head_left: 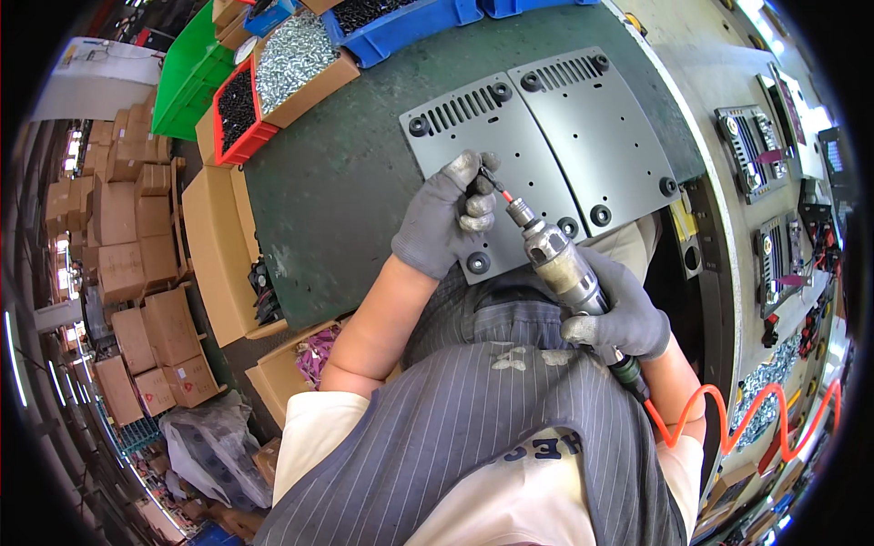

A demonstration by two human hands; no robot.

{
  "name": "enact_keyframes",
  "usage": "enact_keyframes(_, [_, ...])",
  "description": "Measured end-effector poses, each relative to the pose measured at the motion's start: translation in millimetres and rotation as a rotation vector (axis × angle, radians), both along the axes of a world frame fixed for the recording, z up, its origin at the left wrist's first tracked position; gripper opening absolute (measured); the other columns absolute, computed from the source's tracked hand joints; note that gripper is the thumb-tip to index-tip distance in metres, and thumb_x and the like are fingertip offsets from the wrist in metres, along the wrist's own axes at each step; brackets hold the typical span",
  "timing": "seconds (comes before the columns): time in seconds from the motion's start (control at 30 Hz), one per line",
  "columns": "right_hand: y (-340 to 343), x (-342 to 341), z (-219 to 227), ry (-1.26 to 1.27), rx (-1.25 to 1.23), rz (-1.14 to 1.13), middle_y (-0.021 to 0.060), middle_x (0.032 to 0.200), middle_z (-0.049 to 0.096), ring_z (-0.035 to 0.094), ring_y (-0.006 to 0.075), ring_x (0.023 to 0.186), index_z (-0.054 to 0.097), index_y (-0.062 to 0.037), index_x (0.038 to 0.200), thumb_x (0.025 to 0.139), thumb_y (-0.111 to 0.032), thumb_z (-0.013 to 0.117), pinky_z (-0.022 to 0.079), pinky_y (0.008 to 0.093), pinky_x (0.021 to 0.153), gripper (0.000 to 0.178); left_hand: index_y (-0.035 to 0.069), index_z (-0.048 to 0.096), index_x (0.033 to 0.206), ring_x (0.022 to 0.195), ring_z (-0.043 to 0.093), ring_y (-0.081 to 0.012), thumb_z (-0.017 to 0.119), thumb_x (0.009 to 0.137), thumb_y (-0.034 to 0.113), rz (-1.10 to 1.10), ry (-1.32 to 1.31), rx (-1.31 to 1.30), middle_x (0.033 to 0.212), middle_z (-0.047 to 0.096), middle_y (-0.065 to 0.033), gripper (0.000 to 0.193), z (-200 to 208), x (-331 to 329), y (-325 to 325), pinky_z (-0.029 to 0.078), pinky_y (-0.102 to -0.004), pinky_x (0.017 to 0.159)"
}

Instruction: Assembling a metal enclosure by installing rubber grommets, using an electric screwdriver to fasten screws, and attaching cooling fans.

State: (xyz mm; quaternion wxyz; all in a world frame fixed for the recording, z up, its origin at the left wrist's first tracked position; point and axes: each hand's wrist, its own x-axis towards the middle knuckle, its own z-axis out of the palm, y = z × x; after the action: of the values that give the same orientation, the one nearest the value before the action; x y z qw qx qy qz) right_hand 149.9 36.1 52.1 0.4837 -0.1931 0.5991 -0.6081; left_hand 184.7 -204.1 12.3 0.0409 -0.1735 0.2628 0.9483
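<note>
My right hand (628,309), in a grey glove, wraps round an air screwdriver (566,269) whose bit points up and to the left. My left hand (448,214), gloved too, has its fingers closed at the bit's tip, around a small black part (485,175) that I cannot make out clearly. Beneath that hand lies a grey metal panel (523,173) with slots and holes; a second such panel (596,136) lies against its right side. Round black feet (478,263) sit at the corners of both panels.
Green tabletop (337,182). Behind stand a blue bin (401,36) of black parts, a box of silver screws (296,59), and a red bin (241,114). An open carton (218,255) is at the left. An orange coiled hose (728,437) runs right from the screwdriver.
</note>
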Motion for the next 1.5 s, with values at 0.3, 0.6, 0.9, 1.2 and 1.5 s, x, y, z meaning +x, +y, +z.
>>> enact_keyframes(0.3, [-2.9, -3.6, -0.4, -0.19, -0.086, 0.086, 0.0033, 0.092, 0.056, 0.052, 0.0116, 0.082, 0.047, 0.0016, 0.121, 0.059, -0.023, 0.079, 0.043, 0.0251, 0.076, 0.074, 0.0, 0.062, 0.092, 0.053, 0.046, -0.0031, 0.058, 0.088, 0.021, -0.047, 0.093, -0.535, 0.07, 0.055, 0.0007, 0.022, 20.7, 10.3, -15.5, 0.034, -0.0162, 0.045])
enact_keyframes(0.6, [6.9, -3.3, -12.9, -0.094, -0.031, 0.035, 0.0023, 0.088, 0.056, 0.051, 0.0099, 0.075, 0.049, 0.0011, 0.118, 0.058, -0.023, 0.079, 0.044, 0.0241, 0.069, 0.072, 0.005, 0.058, 0.105, 0.082, 0.063, -0.0286, 0.049, 0.087, 0.041, -0.714, -0.101, -1.541, 0.092, 0.064, -0.0143, 0.041, -6.8, 113.6, 0.9, 0.047, -0.0377, 0.077])
enact_keyframes(0.9, [22.4, -4.3, -24.5, -0.104, -0.211, -0.058, 0.0029, 0.086, 0.055, 0.051, 0.0092, 0.072, 0.047, 0.0029, 0.121, 0.058, -0.024, 0.078, 0.043, 0.0228, 0.065, 0.075, 0.006, 0.063, 0.089, 0.068, 0.057, -0.036, 0.056, 0.085, 0.029, -0.297, -0.006, -2.062, 0.075, 0.058, -0.017, 0.025, -38.6, 108.3, 34.4, 0.045, -0.0429, 0.061])
enact_keyframes(1.2, [65.5, 4.6, 2.8, -0.225, -0.186, -0.387, 0.0044, 0.08, 0.056, 0.054, 0.0111, 0.062, 0.045, 0.0069, 0.122, 0.044, -0.026, 0.076, 0.043, 0.0218, 0.056, 0.09, 0.012, 0.06, 0.074, 0.059, 0.053, -0.0257, 0.061, 0.079, 0.04, -0.241, 0.441, -2.559, 0.065, 0.051, -0.006, 0.029, 129.9, 30.9, 32.6, 0.042, -0.038, 0.052])
enact_keyframes(1.5, [83.0, 7.8, 11.8, -0.151, -0.097, -0.227, 0.0031, 0.082, 0.056, 0.051, 0.009, 0.068, 0.051, 0.0045, 0.111, 0.05, -0.033, 0.08, 0.042, 0.022, 0.063, 0.078, 0.008, 0.062, 0.078, 0.068, 0.056, -0.0302, 0.059, 0.081, 0.042, -0.441, 0.411, -2.595, 0.072, 0.053, -0.011, 0.035, 126.8, -40.3, 27.4, 0.044, -0.0401, 0.059])
